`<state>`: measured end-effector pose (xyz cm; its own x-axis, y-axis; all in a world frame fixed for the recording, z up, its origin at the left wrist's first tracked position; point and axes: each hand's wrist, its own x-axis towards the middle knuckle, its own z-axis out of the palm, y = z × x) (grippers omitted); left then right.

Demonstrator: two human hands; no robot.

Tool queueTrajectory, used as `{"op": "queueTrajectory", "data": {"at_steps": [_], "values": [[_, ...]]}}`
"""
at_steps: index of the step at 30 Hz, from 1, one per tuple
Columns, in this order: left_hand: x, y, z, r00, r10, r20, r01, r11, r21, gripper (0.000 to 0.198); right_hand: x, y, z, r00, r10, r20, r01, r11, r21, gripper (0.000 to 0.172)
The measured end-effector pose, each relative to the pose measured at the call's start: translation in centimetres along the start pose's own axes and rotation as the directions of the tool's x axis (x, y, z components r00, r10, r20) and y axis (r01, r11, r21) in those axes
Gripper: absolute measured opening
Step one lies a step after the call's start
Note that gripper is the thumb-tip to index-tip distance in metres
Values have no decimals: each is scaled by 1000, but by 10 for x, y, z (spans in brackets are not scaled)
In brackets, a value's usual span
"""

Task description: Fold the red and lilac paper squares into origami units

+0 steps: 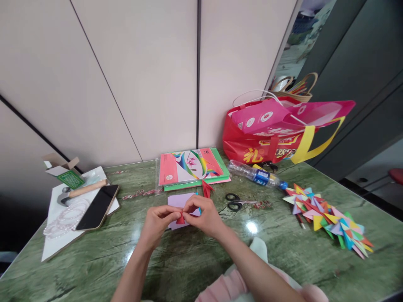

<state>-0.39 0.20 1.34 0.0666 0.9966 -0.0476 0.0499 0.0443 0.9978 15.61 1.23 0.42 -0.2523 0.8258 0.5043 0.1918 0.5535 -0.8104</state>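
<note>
My left hand (157,222) and my right hand (203,216) meet over the green marble table (94,260), both pinching a small red folded paper piece (180,219). Under them lies a lilac paper sheet (176,201). Just beyond, a red folded paper piece (207,188) rests at the edge of a pack of coloured paper (190,167).
Black scissors (235,201) lie right of my hands, a plastic bottle (255,173) behind them. A pile of coloured folded triangles (330,218) sits at the right. A red gift bag (277,130) stands at the back. At the left, a phone (98,206), a hammer (80,191), beads and a small box rest on white paper.
</note>
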Motion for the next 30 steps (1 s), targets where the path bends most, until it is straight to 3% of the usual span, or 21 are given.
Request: {"op": "queueTrajectory", "data": {"at_steps": [7,16,22,30], "values": [[0,3,2,997,80,22,-81,995,65,10,-1,3,0,999,33,36,-33,999,25,4],[4,-2,1,985,97,-140,-102,995,-24,13,0,1,1,1000,7,4,-7,998,61,7],[3,-4,4,986,98,-135,-91,994,58,15,-1,2,4,999,23,-29,-20,997,79,6],[3,-4,3,975,183,-124,-164,975,150,8,-1,5,4,999,4,-40,-5,1000,-9,11]]}}
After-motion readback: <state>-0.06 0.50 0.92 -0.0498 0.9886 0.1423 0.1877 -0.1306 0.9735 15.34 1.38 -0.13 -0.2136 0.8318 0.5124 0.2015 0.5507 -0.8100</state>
